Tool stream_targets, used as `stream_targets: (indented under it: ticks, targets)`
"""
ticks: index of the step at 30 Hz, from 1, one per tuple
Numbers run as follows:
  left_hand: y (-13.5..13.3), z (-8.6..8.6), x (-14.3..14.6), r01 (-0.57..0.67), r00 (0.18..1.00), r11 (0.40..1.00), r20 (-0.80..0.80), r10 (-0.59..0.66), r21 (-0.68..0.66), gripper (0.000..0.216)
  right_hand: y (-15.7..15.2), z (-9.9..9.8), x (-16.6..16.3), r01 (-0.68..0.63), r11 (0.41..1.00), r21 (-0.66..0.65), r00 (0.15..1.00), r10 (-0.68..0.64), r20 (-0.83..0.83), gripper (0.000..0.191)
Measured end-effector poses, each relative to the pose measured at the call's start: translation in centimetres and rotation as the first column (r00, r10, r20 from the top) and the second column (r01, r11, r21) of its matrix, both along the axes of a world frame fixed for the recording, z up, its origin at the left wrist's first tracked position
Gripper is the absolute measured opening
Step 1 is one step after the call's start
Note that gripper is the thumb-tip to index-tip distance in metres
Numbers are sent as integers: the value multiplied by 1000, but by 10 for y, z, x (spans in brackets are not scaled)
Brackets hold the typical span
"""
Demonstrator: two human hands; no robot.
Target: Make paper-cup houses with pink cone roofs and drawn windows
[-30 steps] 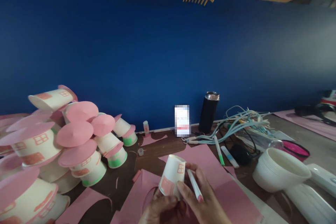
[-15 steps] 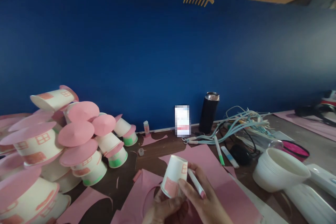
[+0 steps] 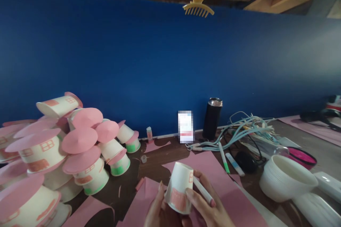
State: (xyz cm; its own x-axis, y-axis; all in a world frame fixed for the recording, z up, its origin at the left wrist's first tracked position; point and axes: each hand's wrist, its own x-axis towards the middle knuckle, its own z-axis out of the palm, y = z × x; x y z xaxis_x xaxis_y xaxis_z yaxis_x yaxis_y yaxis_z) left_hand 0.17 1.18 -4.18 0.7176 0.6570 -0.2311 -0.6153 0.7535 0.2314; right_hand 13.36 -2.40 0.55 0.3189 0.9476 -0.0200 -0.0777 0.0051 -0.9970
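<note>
A white paper cup (image 3: 182, 177) stands upside down between my hands, a pink door and a window drawn on its side. My left hand (image 3: 157, 205) cups it from the left and below, thumb raised along its edge; some of those fingers are hidden. My right hand (image 3: 210, 205) presses its thumb to the cup's right side. Between the fingers of that hand lies a white marker (image 3: 203, 190) with a pink end pointing down to the right. Cut pink paper (image 3: 213, 173) spreads under both hands.
On the left are piled several decorated cups with pink paper roofs (image 3: 80, 140). A phone (image 3: 185, 127), a black bottle (image 3: 212, 118) and bundled cables (image 3: 239, 133) line the blue partition. Stacked white cups (image 3: 274, 177) and a green-ended marker (image 3: 223, 158) are at right.
My left thumb has come off the cup's front and now points up at its left edge. The cup has turned slightly, its window shifting toward the right edge. The view has tilted up a little.
</note>
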Motion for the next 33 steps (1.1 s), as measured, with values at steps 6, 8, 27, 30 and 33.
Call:
stream_targets:
  ticks: [6, 8, 27, 30, 33]
  targets:
    - [-5, 6, -2, -90, 988, 993, -135, 79, -76, 36, -4, -10, -1, -37, 998, -50, 998, 34, -56, 54]
    - [-6, 7, -4, -94, 985, 993, -149, 83, -66, 27, -4, -12, 0, -2, 998, -58, 1000, 2, 1, 56]
    - [-4, 18, -3, -280, 956, 933, -149, 251, -225, 4, -11, 14, 23, -99, 844, 527, 844, -209, 493, 23]
    - [-6, 16, -1, -304, 948, 935, -150, 279, -185, 7, -11, 13, 22, -116, 858, 500, 816, -205, 541, 23]
    - [-9, 17, 1, -316, 940, 937, -185, 288, -148, 11, -10, 10, 21, -105, 890, 443, 792, -194, 579, 19]
